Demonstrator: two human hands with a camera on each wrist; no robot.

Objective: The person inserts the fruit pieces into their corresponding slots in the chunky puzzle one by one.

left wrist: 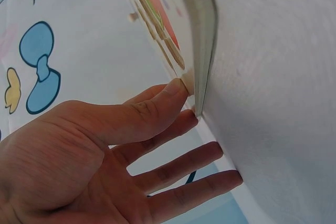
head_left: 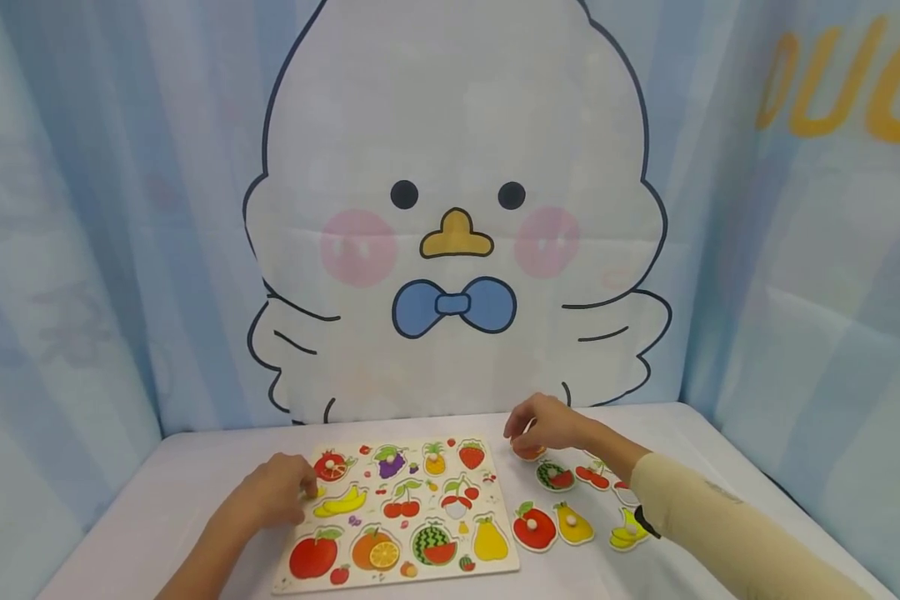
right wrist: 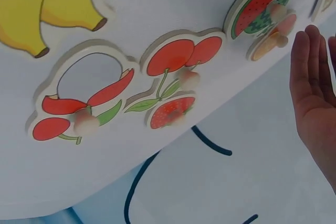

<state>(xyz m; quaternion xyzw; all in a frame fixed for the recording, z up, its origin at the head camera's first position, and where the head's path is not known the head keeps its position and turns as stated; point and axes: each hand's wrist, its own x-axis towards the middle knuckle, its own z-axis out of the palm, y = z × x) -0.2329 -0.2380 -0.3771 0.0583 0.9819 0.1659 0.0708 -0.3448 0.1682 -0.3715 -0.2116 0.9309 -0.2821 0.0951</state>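
A fruit puzzle board [head_left: 438,573] lies flat on the table, and my left hand [head_left: 277,492] is at its left side. In the left wrist view the thumb and index finger pinch the board's edge [left wrist: 203,51]; the other fingers [left wrist: 194,190] stretch out straight. Past the board's upper right corner, my right hand [head_left: 546,423] hovers over a round orange-red knobbed piece [head_left: 528,452]. The right wrist view has its fingers fairly straight beside that piece, with nothing seen in them. A watermelon piece [head_left: 555,476] lies close by.
Right of the board lie an apple piece [head_left: 534,531], a pear piece [head_left: 573,527], a banana piece [head_left: 627,533] and a cherry piece [head_left: 591,477]. A lychee piece [right wrist: 79,98] and a red dotted piece [right wrist: 170,113] show in the right wrist view. Behind hangs a duck-print curtain [head_left: 450,367].
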